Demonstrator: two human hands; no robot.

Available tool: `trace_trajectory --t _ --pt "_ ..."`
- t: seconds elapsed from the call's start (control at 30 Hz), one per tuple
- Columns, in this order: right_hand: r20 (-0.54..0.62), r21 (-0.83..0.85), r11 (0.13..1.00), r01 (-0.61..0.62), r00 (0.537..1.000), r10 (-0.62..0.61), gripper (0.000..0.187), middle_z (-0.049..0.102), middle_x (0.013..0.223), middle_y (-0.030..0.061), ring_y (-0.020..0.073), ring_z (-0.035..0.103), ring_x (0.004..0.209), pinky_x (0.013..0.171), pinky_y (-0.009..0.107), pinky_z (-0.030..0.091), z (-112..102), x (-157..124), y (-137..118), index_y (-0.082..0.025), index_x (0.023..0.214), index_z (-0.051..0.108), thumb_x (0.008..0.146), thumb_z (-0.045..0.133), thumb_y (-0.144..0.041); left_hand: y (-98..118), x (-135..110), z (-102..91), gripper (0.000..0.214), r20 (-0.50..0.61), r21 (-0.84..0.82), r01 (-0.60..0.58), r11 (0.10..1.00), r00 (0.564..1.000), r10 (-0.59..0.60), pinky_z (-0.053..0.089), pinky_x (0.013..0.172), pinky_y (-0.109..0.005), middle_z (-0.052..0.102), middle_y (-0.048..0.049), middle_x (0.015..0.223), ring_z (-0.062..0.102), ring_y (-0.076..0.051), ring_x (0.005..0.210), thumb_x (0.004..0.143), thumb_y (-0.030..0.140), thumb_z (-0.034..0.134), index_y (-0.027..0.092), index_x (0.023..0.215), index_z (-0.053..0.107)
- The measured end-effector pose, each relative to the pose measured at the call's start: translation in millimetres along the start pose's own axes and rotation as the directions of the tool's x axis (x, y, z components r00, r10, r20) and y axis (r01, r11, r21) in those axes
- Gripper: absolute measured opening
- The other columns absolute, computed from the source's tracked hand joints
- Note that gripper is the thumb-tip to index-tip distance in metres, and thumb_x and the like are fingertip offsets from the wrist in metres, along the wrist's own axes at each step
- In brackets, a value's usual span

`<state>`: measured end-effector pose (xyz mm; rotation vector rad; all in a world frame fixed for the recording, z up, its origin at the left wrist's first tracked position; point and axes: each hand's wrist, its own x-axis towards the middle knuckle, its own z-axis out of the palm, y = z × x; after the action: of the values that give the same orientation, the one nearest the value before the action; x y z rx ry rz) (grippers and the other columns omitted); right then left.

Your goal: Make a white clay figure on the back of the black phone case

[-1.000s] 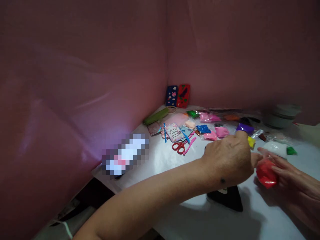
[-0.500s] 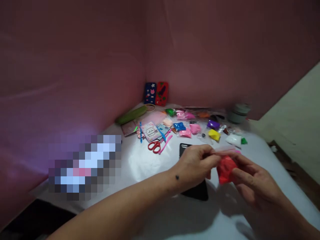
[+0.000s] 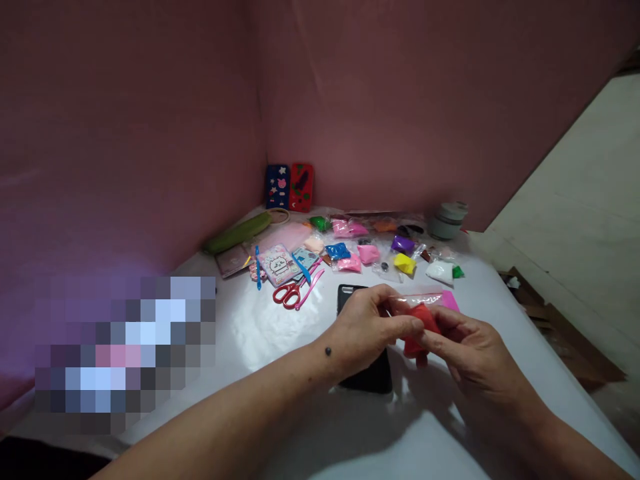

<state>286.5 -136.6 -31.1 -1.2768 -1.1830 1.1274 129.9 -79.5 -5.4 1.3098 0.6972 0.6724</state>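
Red packet (image 3: pixel 427 315): one, with clear film (image 3: pixel 423 301) at its top; held above the white table (image 3: pixel 260 327), between the black phone case (image 3: pixel 367 377) and the table's right edge. Whether the film is open, I cannot tell.
Left hand (image 3: pixel 363 330): drawn narrow on the packet, thumb across its front; I see little of the other fingers.
Right hand (image 3: pixel 480 347): pinching the packet from its other side, thumb and fingers close together.
Black phone case: one, lying flat, partly covered from my view by the left hand.
Far side of table: yellow packet (image 3: pixel 405 264), purple packet (image 3: pixel 402 244), white packet (image 3: pixel 441 272); jar (image 3: pixel 449 220) near the far right corner; blue decorated case (image 3: pixel 277 187) upright at the far left corner.
Red scissors (image 3: pixel 295 293): one pair, between that corner and the phone case.
Handling note: I judge the contents soft; I would press lightly and evenly, steady the packet with the right hand and keep the film's top edge unfolded.
Change, against half a second ago: the left thumb now covers more of the red, and my view has swung right, showing more floor past the right edge.
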Motion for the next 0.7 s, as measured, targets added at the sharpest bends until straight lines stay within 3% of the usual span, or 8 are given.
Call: trace_trajectory --t 0.2,0.33,0.5,0.7 --pt "0.017 0.067 0.998 0.013 1.0 -0.014 0.022 0.068 0.076 0.0044 0.0182 0.06 0.066 0.056 0.029 0.048 5 -3 -5 -0.02 0.088 0.07 0.073 0.075 -0.035 -2 3 -1.5 0.011 -0.057 -0.008 -0.006 1.0 0.998 0.006 0.028 0.042 -0.016 0.046 0.0097 0.044 0.036 -0.002 0.037 0.071 0.01 0.06 0.016 0.067 0.051" --pt "0.029 0.057 0.997 0.06 0.998 -0.062 0.02 0.066 0.07 0.0035 0.0182 0.059 0.068 0.058 0.028 0.048 1 -1 -7 -0.02 0.087 0.07 0.082 0.066 -0.039 -5 4 -3.7 0.014 -0.029 -0.019 -0.003 1.0 1.0 0.002 0.024 0.039 -0.017 0.044 0.0098 0.044 0.035 -0.003 0.037 0.071 0.013 0.061 0.017 0.067 0.048" --pt "0.023 0.005 0.998 0.063 0.998 -0.063 0.02 0.065 0.073 0.0037 0.0175 0.059 0.069 0.058 0.027 0.046 -6 0 -3 -0.02 0.085 0.07 0.084 0.063 -0.039 -4 3 -5.9 0.018 0.032 -0.07 -0.036 0.997 0.999 0.038 0.029 0.043 -0.016 0.049 0.0082 0.056 0.039 -0.002 0.043 0.068 0.017 0.068 0.015 0.073 0.051" --pt "-0.086 0.068 0.997 0.041 0.996 -0.035 0.015 0.065 0.069 0.0017 0.0158 0.057 0.062 0.051 0.026 0.043 -8 0 0 -0.023 0.084 0.07 0.075 0.074 -0.034 0 1 -4.6 0.024 0.056 -0.02 0.009 1.0 0.998 -0.008 0.03 0.041 -0.016 0.05 0.0073 0.061 0.042 -0.002 0.043 0.068 0.02 0.072 0.016 0.083 0.053"
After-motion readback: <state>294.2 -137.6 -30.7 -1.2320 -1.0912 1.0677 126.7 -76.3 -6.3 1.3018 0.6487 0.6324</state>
